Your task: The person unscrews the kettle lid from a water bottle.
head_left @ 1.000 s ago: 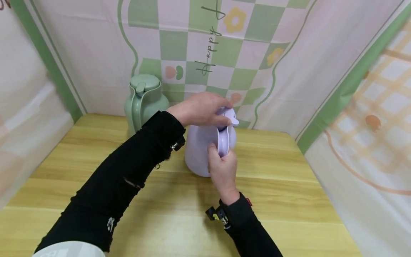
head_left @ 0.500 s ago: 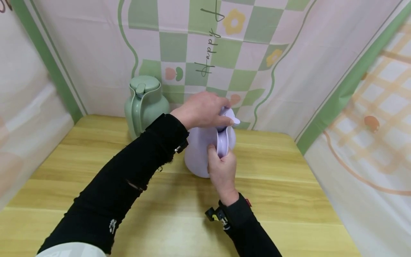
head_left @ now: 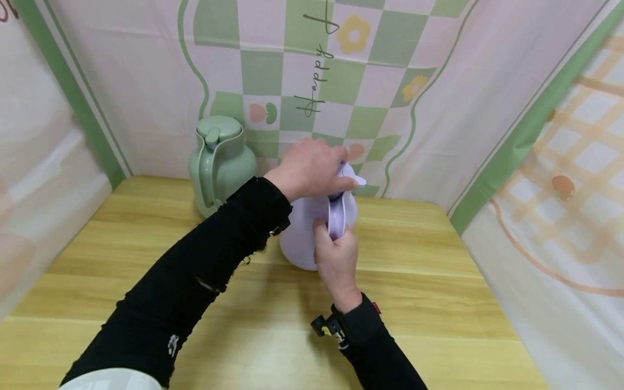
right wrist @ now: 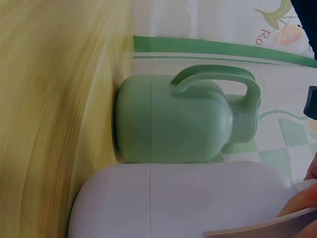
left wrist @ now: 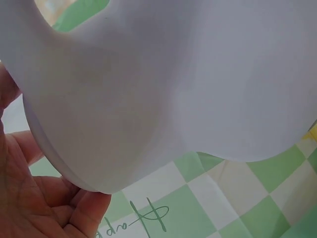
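Observation:
A lavender thermos jug (head_left: 298, 238) stands upright on the wooden table, its body partly covered by my left sleeve. From above, my left hand (head_left: 312, 169) grips its lid (head_left: 347, 172), thumb on the near side and fingers over the far side. The lid's small tab sticks out to the right, out of line with the handle (head_left: 336, 218). My right hand (head_left: 337, 260) holds that handle, thumb along its left side. In the left wrist view, left fingers (left wrist: 94, 210) curl at the edge of the lavender jug's top. The right wrist view shows the jug's smooth side (right wrist: 173, 198).
A green thermos jug (head_left: 229, 162) with its lid on stands behind and left of the lavender one, partly behind my left forearm. Patterned cloth (head_left: 263, 70) hangs behind the wooden table (head_left: 419, 303) and along both sides.
The lid has turned slightly counterclockwise, its tab shifting right and a little up. My left hand has moved slightly right with it. My right hand keeps its hold on the handle.

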`<state>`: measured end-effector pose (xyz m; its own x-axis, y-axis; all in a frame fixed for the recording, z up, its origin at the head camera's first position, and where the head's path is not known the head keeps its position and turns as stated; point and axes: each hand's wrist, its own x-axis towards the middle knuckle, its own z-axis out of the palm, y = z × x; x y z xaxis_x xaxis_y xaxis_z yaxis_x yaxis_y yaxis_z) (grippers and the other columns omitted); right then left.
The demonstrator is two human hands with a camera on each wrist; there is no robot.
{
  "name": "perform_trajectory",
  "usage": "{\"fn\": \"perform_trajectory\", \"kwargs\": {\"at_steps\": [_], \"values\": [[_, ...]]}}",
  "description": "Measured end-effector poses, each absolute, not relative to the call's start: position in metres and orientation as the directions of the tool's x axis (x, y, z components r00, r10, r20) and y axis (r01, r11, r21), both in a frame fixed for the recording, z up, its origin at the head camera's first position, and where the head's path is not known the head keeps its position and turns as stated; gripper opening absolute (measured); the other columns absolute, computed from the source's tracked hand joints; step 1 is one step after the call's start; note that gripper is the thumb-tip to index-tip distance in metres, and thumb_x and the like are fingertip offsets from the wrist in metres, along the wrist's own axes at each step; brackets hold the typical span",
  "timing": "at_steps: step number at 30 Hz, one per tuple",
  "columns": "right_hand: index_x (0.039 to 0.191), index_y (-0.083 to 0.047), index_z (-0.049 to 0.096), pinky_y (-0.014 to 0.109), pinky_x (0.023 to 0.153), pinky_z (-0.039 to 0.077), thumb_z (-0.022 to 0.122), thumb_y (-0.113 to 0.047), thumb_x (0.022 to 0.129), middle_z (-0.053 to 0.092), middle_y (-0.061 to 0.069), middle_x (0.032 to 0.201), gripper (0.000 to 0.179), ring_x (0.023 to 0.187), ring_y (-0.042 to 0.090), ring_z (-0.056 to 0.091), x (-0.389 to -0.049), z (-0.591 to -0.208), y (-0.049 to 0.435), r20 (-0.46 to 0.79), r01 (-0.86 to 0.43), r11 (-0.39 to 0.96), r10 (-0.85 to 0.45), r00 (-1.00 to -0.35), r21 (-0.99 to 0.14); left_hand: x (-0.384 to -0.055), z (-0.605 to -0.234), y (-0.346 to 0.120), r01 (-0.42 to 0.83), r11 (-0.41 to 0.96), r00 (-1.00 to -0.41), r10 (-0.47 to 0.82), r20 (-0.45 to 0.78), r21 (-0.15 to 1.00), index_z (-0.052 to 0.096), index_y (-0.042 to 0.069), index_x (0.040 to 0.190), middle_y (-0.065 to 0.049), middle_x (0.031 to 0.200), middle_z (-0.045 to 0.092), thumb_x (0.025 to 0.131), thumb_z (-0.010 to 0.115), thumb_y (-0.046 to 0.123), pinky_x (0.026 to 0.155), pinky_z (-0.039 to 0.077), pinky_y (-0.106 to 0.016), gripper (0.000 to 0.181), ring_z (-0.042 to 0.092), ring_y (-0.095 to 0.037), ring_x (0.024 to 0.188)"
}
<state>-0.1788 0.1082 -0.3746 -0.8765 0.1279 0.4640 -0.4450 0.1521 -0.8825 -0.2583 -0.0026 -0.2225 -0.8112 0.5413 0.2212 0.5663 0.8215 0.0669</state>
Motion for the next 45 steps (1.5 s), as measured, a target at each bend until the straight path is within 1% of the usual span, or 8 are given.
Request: {"fn": "perform_trajectory", "kwargs": {"at_steps": [6,13,19,28,35,42,44,45], "values": [[0.067,-0.011,0.045,0.028,0.041,0.034,0.058,-0.018,0.101,0.045,0.001,0.050,0.038,0.040,0.015,0.043,-0.179,-0.376,0.108,0.469,-0.452,0.148,0.119,-0.875,-0.880,-0.257,-0.223,-0.001,0.550,0.834,-0.818,0.525,0.235,0.051,0.063,0.017,0.109,0.000,0.087,0.064,0.098,0.057,0.065,0.072,0.047,-0.036,0.050,0.061,-0.020,0.080],[0.067,-0.010,0.046,0.028,0.040,0.034,0.058,-0.018,0.101,0.045,0.001,0.050,0.037,0.040,0.015,0.043,-0.179,-0.376,0.108,0.476,-0.460,0.139,0.112,-0.872,-0.877,-0.255,-0.224,0.001,0.523,0.852,-0.832,0.501,0.237,0.036,0.062,0.016,0.110,-0.001,0.090,0.064,0.097,0.055,0.070,0.078,0.047,-0.037,0.056,0.060,-0.020,0.084],[0.069,-0.010,0.045,0.027,0.040,0.034,0.058,-0.017,0.102,0.045,0.001,0.050,0.037,0.040,0.015,0.043,-0.179,-0.376,0.108,0.484,-0.469,0.142,0.104,-0.869,-0.872,-0.253,-0.225,0.002,0.506,0.863,-0.833,0.488,0.261,0.003,0.061,0.015,0.108,-0.003,0.088,0.063,0.096,0.054,0.072,0.075,0.049,-0.039,0.058,0.061,-0.023,0.084],[0.068,-0.010,0.044,0.027,0.041,0.033,0.058,-0.017,0.102,0.045,0.001,0.051,0.037,0.040,0.015,0.043,-0.179,-0.377,0.108,0.496,-0.482,0.132,0.107,-0.862,-0.866,-0.249,-0.230,0.006,0.450,0.893,-0.844,0.428,0.322,-0.009,0.063,0.016,0.106,-0.004,0.081,0.060,0.095,0.052,0.076,0.067,0.050,-0.038,0.063,0.060,-0.025,0.079],[0.068,-0.009,0.044,0.027,0.041,0.034,0.058,-0.017,0.102,0.045,0.001,0.051,0.037,0.040,0.015,0.043,-0.179,-0.377,0.108,0.491,-0.478,0.126,0.105,-0.865,-0.869,-0.248,-0.233,0.009,0.412,0.911,-0.857,0.386,0.342,0.004,0.063,0.017,0.108,-0.006,0.082,0.058,0.094,0.049,0.079,0.064,0.050,-0.039,0.065,0.060,-0.027,0.081],[0.068,-0.009,0.045,0.028,0.040,0.034,0.058,-0.017,0.102,0.045,0.001,0.050,0.037,0.039,0.016,0.043,-0.179,-0.377,0.108,0.496,-0.481,0.141,0.106,-0.862,-0.866,-0.248,-0.234,0.004,0.452,0.892,-0.839,0.422,0.344,0.006,0.062,0.016,0.104,-0.005,0.083,0.057,0.096,0.046,0.078,0.066,0.049,-0.038,0.064,0.057,-0.025,0.082],[0.068,-0.010,0.045,0.028,0.040,0.034,0.058,-0.017,0.102,0.046,0.001,0.050,0.037,0.039,0.016,0.043,-0.180,-0.377,0.108,0.499,-0.482,0.148,0.110,-0.860,-0.863,-0.248,-0.233,0.001,0.479,0.877,-0.828,0.457,0.326,-0.013,0.062,0.015,0.105,-0.005,0.085,0.059,0.098,0.045,0.077,0.070,0.049,-0.038,0.064,0.058,-0.024,0.083],[0.067,-0.010,0.046,0.028,0.040,0.034,0.058,-0.017,0.102,0.046,0.001,0.049,0.038,0.039,0.016,0.043,-0.180,-0.377,0.108,0.497,-0.480,0.151,0.113,-0.860,-0.864,-0.249,-0.232,-0.001,0.500,0.866,-0.820,0.481,0.311,-0.020,0.063,0.015,0.109,-0.005,0.089,0.062,0.098,0.046,0.075,0.074,0.049,-0.038,0.063,0.058,-0.024,0.086]]}}
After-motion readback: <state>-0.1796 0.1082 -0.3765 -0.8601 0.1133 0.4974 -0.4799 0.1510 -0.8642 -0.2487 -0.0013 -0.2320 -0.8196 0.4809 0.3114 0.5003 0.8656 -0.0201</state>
